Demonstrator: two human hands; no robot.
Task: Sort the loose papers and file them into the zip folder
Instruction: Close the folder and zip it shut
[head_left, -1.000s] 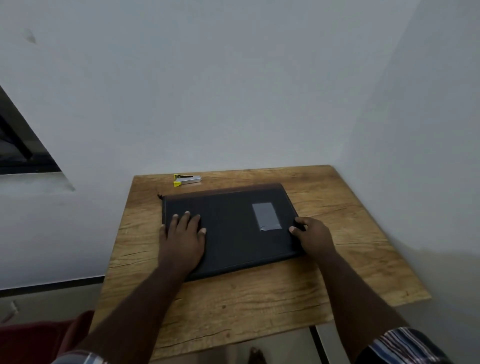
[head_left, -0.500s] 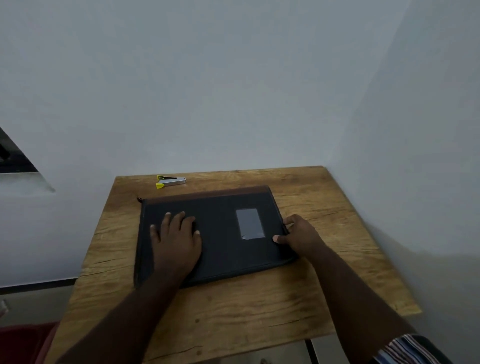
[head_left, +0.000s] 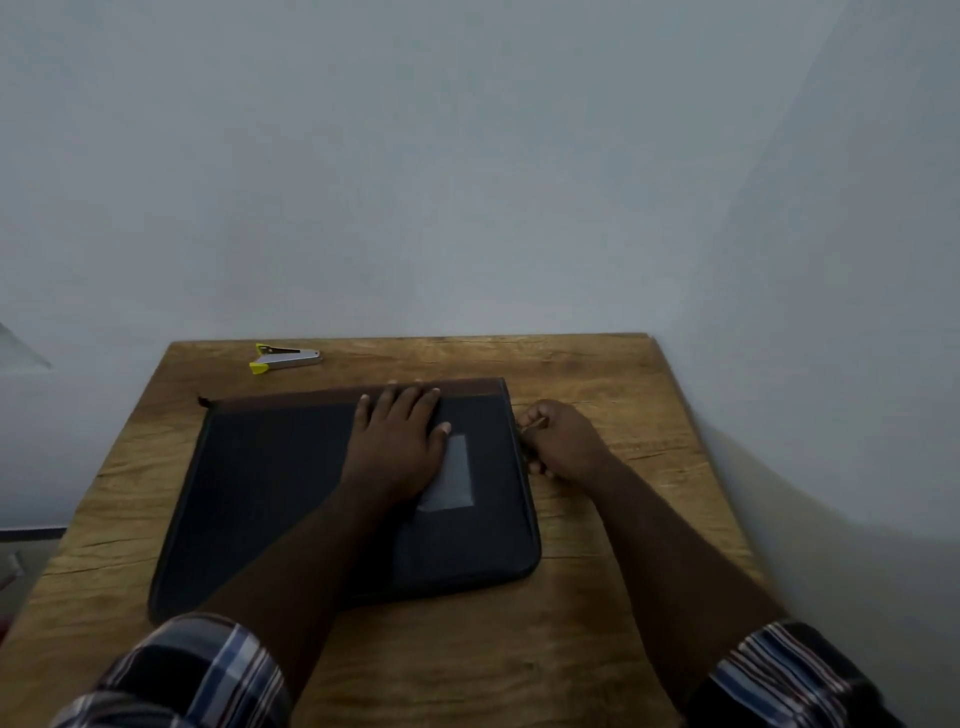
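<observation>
**Left palm flat on folder, right hand pinching at its right edge**

Left hand (head_left: 400, 441): fingers straight and spread, palm down, pressing the top of the zip folder (head_left: 270, 488) near its far edge; holds nothing; thumb touches the grey label patch (head_left: 449, 480). Right hand (head_left: 563, 441): fingers curled, thumb and forefinger pinching a small tab at the folder's right edge, likely the zip pull (head_left: 529, 427), too small to be sure. Folder: dark, closed, lying flat mid-table, brown strip along far edge. Table (head_left: 597, 623): wood-grain, set against the wall. Stapler (head_left: 284, 357), yellow and silver, at the far left of the table, apart from the folder. Checked sleeve on the left arm, striped sleeve on the right.
</observation>
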